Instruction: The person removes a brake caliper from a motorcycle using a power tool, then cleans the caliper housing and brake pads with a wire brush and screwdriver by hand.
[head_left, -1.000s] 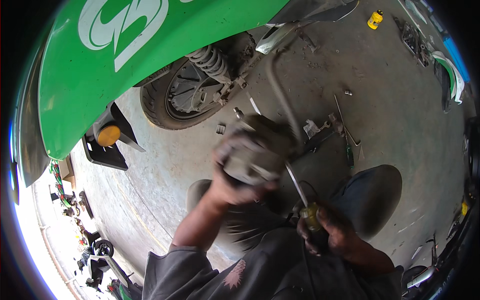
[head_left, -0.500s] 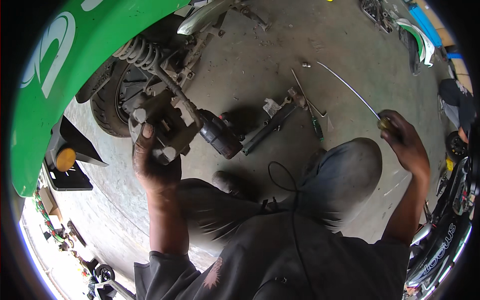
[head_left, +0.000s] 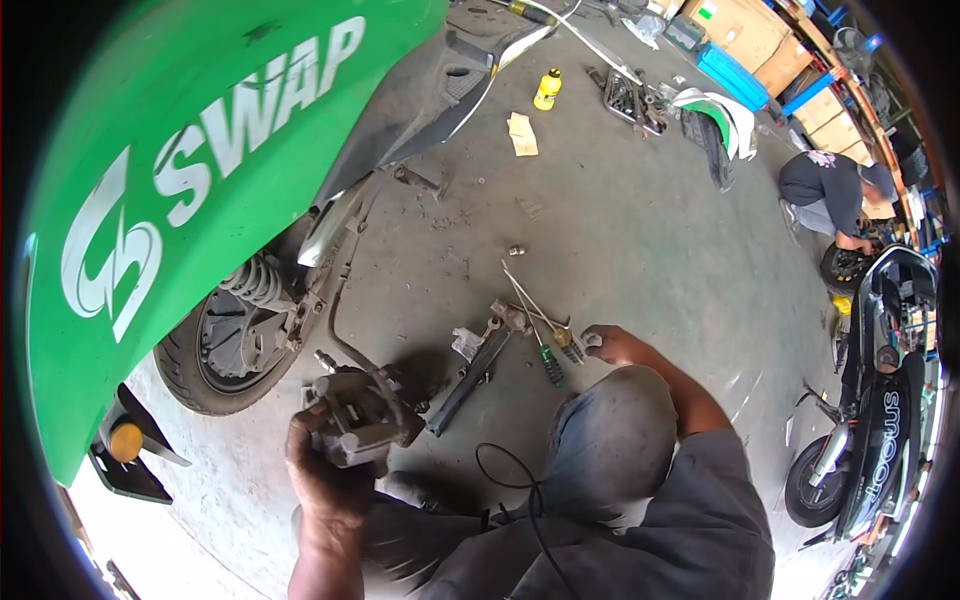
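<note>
My left hand [head_left: 335, 475] is wrapped round a dirty grey brake caliper [head_left: 362, 410], held up with its slot facing upward. A dark brake hose [head_left: 342, 335] runs from the caliper toward the scooter's wheel [head_left: 235, 345]. My right hand [head_left: 615, 345] is low over the floor beside my knee, its fingers apart and slightly curled. Just left of its fingertips lies a long screwdriver with a yellowish handle [head_left: 569, 347]. A green-handled screwdriver [head_left: 550, 366] rests alongside. Further left are a hammer [head_left: 512, 316] and a long dark-handled tool [head_left: 468, 382].
The scooter's green body panel [head_left: 250, 130] overhangs the left side. A small metal fitting [head_left: 516, 251], a yellow bottle [head_left: 547, 90] and loose parts [head_left: 635, 100] lie on the floor ahead. Another person [head_left: 830, 190] crouches at the far right, near a black scooter [head_left: 880, 400].
My right hand has come down and inward, and the long screwdriver it held now lies on the floor. My left hand still holds the caliper. The view has shifted, showing more floor ahead.
</note>
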